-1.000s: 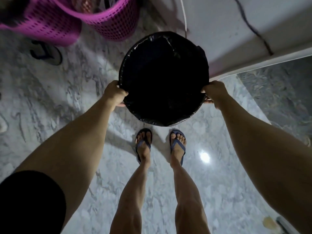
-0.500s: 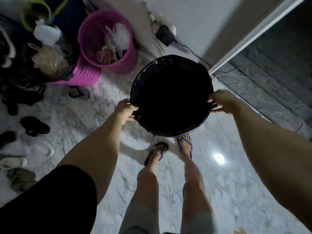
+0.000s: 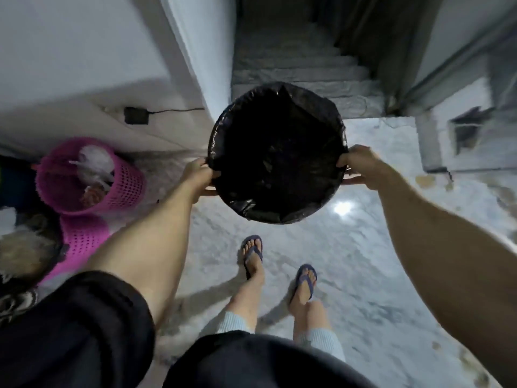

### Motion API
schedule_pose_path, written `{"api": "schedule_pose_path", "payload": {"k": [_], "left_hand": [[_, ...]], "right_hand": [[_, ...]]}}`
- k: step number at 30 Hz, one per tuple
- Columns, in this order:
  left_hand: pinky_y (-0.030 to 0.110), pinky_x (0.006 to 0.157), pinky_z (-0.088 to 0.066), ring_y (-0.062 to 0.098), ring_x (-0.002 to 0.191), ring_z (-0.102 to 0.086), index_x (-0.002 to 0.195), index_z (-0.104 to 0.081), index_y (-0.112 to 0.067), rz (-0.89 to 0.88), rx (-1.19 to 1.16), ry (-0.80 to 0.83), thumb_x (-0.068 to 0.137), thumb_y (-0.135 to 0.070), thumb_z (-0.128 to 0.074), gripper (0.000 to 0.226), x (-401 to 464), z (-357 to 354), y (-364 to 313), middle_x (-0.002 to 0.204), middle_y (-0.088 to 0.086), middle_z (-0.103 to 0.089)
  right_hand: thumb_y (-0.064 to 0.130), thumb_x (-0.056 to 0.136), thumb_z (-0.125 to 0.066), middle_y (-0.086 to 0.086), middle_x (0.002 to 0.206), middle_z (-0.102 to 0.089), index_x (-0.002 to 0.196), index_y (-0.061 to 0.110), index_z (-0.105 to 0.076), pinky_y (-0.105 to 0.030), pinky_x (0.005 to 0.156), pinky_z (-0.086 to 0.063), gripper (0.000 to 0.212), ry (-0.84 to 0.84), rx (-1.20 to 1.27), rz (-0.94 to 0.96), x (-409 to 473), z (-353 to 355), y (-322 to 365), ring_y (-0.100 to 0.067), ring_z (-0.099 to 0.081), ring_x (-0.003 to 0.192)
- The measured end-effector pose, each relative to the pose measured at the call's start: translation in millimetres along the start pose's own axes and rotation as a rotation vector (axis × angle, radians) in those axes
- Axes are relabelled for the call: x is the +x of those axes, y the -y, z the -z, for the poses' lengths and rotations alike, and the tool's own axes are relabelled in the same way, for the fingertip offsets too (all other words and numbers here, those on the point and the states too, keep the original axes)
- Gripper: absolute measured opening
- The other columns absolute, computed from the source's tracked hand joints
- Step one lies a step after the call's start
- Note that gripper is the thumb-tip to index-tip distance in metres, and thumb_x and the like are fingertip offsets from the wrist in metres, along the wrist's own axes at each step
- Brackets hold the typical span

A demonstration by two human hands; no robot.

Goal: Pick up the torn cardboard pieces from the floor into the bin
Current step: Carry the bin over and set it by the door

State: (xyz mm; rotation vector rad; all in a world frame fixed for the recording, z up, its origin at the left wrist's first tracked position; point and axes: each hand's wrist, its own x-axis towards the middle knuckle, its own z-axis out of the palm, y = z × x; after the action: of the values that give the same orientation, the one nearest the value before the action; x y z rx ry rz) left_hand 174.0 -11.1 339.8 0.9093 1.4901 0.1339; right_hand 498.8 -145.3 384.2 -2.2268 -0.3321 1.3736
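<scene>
The bin (image 3: 277, 152), lined with a black bag, is held off the marble floor (image 3: 363, 261) at the head of a staircase (image 3: 296, 63). Its rim is gripped on one side by the left hand (image 3: 197, 175) and on the other by the right hand (image 3: 356, 163), both closed round it. No torn cardboard can be made out. The bin should be kept level and set down close beside the pieces once they are found.
</scene>
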Motion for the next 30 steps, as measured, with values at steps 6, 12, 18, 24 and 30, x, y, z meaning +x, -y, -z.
{"api": "schedule_pose_path", "payload": {"k": [6, 12, 18, 24, 30], "left_hand": [[0.025, 0.042, -0.054, 0.014, 0.074, -0.062, 0.110, -0.060, -0.012, -0.131, 0.294, 0.163, 0.095, 0.006, -0.054, 0.024, -70, -129, -11, 0.096, 0.004, -0.065], [0.030, 0.050, -0.056, 0.020, 0.066, -0.062, 0.084, -0.055, -0.017, -0.251, 0.614, 0.375, 0.091, 0.010, -0.049, 0.028, -172, -284, 53, 0.084, 0.007, -0.064], [0.026, 0.037, -0.053, 0.019, 0.055, -0.051, 0.086, -0.054, -0.015, -0.350, 0.876, 0.681, 0.088, 0.014, -0.041, 0.033, -328, -428, 189, 0.071, 0.008, -0.054], [0.034, 0.053, -0.061, 0.024, 0.066, -0.058, 0.094, -0.063, -0.010, -0.449, 1.161, 1.020, 0.089, 0.010, -0.043, 0.029, -493, -534, 307, 0.077, 0.010, -0.060], [0.040, 0.065, -0.062, 0.026, 0.074, -0.064, 0.102, -0.063, -0.003, -0.536, 1.372, 1.206, 0.090, 0.011, -0.045, 0.026, -603, -616, 399, 0.082, 0.012, -0.064]], "right_hand": [[-0.005, 0.082, -0.057, -0.014, 0.082, -0.063, 0.091, 0.010, -0.059, -0.035, 0.057, -0.061, 0.017, -0.224, 0.288, -0.094, -91, 101, -146, -0.025, -0.062, 0.060], [-0.005, 0.084, -0.058, -0.019, 0.089, -0.059, 0.088, 0.007, -0.056, -0.040, 0.067, -0.058, 0.013, -0.434, 0.475, -0.193, -224, 162, -347, -0.027, -0.055, 0.061], [-0.006, 0.085, -0.054, -0.013, 0.086, -0.060, 0.091, 0.013, -0.052, -0.037, 0.060, -0.058, 0.020, -0.710, 0.721, -0.400, -415, 169, -560, -0.025, -0.057, 0.061], [-0.010, 0.082, -0.053, -0.017, 0.081, -0.060, 0.084, 0.011, -0.054, -0.028, 0.049, -0.052, 0.020, -1.018, 0.974, -0.562, -593, 165, -710, -0.023, -0.057, 0.059], [-0.011, 0.082, -0.055, -0.016, 0.079, -0.058, 0.077, 0.008, -0.052, -0.025, 0.049, -0.048, 0.020, -1.201, 1.244, -0.710, -680, 139, -816, -0.024, -0.056, 0.062]]}}
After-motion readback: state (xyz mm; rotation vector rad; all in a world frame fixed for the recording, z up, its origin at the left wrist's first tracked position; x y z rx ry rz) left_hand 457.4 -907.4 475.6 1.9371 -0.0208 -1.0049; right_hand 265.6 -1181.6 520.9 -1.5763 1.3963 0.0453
